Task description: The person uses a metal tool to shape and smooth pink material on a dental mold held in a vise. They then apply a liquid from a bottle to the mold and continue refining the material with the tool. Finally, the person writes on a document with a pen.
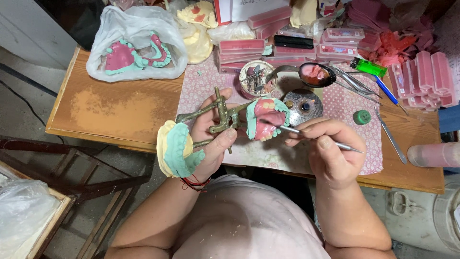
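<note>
Pink wax and mint-green plaster up close: left hand (213,136) clamped round a brass articulator (221,117), hinged wide open, lower cast (178,149) swung down by the wrist, upper denture (266,119) raised over the table (120,112) edge. Right hand (328,148) closed pen-fashion on a thin metal carver (311,136), tip touching the pink gum wax near the teeth.

Likely trouble — too much push on the tip could gouge the wax or nudge a tooth out of line, since nothing but the left grip steadies the frame. Open hinge hanging off the edge; a loosened hold could drop the lower cast to the floor.

Beyond, on the flowered mat (345,105): small burner (303,104), spoon (316,74) with melted pink wax, tin of tools (256,79), green lighter (368,66). Farther back — stacked pink wax boxes (242,47), more casts in a plastic bag (136,45).
</note>
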